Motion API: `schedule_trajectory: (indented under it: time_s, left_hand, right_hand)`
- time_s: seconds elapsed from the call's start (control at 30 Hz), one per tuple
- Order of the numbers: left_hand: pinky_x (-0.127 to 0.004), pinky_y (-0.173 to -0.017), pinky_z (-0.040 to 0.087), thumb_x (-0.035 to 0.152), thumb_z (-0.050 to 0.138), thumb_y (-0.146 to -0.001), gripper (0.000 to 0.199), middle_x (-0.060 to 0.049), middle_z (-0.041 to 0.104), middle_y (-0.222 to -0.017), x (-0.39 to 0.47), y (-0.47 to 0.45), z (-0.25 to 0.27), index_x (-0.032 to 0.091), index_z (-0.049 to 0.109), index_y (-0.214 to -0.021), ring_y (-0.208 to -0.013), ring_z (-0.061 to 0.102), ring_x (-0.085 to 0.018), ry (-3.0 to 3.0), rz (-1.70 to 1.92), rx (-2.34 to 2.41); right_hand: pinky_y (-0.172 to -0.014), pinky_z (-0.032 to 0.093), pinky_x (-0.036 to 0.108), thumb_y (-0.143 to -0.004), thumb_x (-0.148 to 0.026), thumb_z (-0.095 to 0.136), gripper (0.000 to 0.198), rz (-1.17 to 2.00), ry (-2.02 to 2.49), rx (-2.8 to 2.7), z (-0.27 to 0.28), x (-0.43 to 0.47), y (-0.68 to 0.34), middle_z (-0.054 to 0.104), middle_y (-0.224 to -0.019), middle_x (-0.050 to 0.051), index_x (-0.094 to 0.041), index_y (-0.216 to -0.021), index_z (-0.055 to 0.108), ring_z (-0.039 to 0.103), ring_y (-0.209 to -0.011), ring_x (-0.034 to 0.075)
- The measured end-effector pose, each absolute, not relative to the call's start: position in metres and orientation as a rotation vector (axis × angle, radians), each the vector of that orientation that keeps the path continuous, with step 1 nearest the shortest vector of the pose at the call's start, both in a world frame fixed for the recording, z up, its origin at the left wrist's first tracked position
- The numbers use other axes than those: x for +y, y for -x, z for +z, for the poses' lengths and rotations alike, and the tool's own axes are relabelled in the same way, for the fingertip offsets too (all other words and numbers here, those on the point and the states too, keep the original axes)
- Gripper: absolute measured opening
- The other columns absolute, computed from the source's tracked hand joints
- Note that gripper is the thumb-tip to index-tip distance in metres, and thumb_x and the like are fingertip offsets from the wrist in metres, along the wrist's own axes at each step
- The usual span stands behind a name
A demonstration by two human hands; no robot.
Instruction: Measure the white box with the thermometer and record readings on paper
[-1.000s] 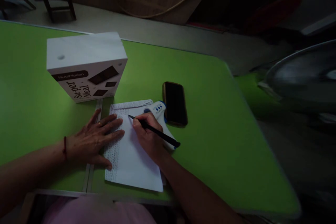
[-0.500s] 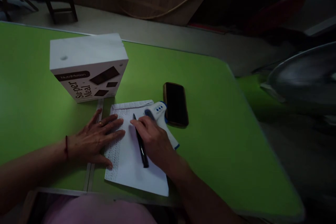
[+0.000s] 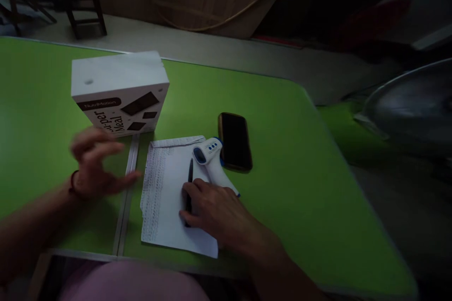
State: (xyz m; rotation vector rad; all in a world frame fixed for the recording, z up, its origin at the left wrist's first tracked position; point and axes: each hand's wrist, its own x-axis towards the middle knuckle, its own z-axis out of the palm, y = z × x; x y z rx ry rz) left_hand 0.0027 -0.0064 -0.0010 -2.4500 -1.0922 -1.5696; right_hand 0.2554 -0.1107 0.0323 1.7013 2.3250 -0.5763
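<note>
Since half a second ago, the left hand (image 3: 95,169) has left the paper (image 3: 171,211) and moved to its left side, and the right hand (image 3: 219,207) has come lower on the page together with the pen (image 3: 191,169). Now the left hand is in the air over the green table (image 3: 293,188), free of any object; its fingers are loosely bent, the thumb points toward the edge of the paper, and its shape is somewhat blurred. On its wrist there is a dark red band (image 3: 73,182). Behind this hand stands the white box (image 3: 118,75), whose lower front it partly hides. As for the right hand, it rests over the pen, with fingers bent and touching it; whether they grip it firmly or only cover it, I cannot tell. The pen is over the paper, its upper end near the thermometer (image 3: 219,174), its middle hidden under the fingers. Small rows of writing fill the left part of the page, while the middle looks blank. The thermometer lies with its head on the upper right of the paper, and just beside it, on the right, lies the phone (image 3: 235,141) with a dark screen.
</note>
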Motion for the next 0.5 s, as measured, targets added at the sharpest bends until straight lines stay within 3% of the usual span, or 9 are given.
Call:
schedule_trajectory:
  time_s: [0.07,0.13,0.2,0.3,0.37,0.5]
  left_hand:
    - [-0.051,-0.095,0.047,0.077,0.078,-0.061,0.083,-0.005,0.052,-0.122,0.012,0.007,0.005,0.028,0.051,-0.123,-0.115,0.052,-0.03,2.024,-1.838,-0.871]
    - [-0.051,-0.1,0.046,0.067,0.081,-0.07,0.089,-0.007,0.045,-0.139,0.029,0.015,0.009,0.027,0.039,-0.137,-0.131,0.045,-0.031,2.187,-1.929,-1.193]
    - [-0.05,-0.099,0.049,0.061,0.081,-0.072,0.085,-0.007,0.048,-0.141,0.04,0.022,0.011,0.024,0.038,-0.136,-0.134,0.046,-0.031,2.559,-1.957,-1.383]
    - [-0.044,-0.09,0.053,0.057,0.078,-0.077,0.068,-0.002,0.062,-0.126,0.046,0.028,0.008,0.02,0.047,-0.125,-0.12,0.058,-0.027,2.976,-1.698,-1.822]
    - [-0.042,-0.087,0.052,0.057,0.078,-0.075,0.066,0.002,0.066,-0.119,0.044,0.03,0.006,0.019,0.049,-0.121,-0.119,0.058,-0.026,2.924,-1.609,-2.025]
    - [-0.038,-0.086,0.055,0.049,0.084,-0.071,0.063,0.003,0.067,-0.12,0.032,0.028,0.018,0.019,0.05,-0.116,-0.114,0.062,-0.024,2.771,-1.84,-2.055]
  right_hand:
    - [-0.06,0.042,0.03,-0.084,-0.02,0.072,0.011,-0.627,-1.69,2.312,0.033,-0.11,-0.258,0.067,-0.084,0.007,-0.016,-0.09,0.063,0.065,-0.071,0.021]
    - [-0.061,0.043,0.031,-0.084,-0.021,0.075,0.017,-0.666,-1.666,2.302,0.033,-0.11,-0.26,0.068,-0.086,0.007,-0.016,-0.093,0.062,0.067,-0.073,0.023]
    - [-0.063,0.044,0.032,-0.08,-0.024,0.08,0.025,-0.695,-1.662,2.298,0.033,-0.111,-0.262,0.069,-0.087,0.007,-0.016,-0.095,0.062,0.067,-0.076,0.024]
    - [-0.064,0.043,0.031,-0.073,-0.026,0.086,0.033,-0.749,-1.676,2.313,0.033,-0.111,-0.264,0.067,-0.086,0.006,-0.018,-0.092,0.06,0.066,-0.077,0.024]
    - [-0.064,0.043,0.031,-0.07,-0.025,0.088,0.037,-0.783,-1.687,2.294,0.035,-0.11,-0.264,0.067,-0.087,0.006,-0.018,-0.092,0.06,0.066,-0.079,0.024]
    - [-0.066,0.046,0.033,-0.069,-0.025,0.089,0.042,-0.749,-1.705,2.243,0.038,-0.106,-0.262,0.069,-0.092,0.009,-0.016,-0.1,0.062,0.068,-0.084,0.027]
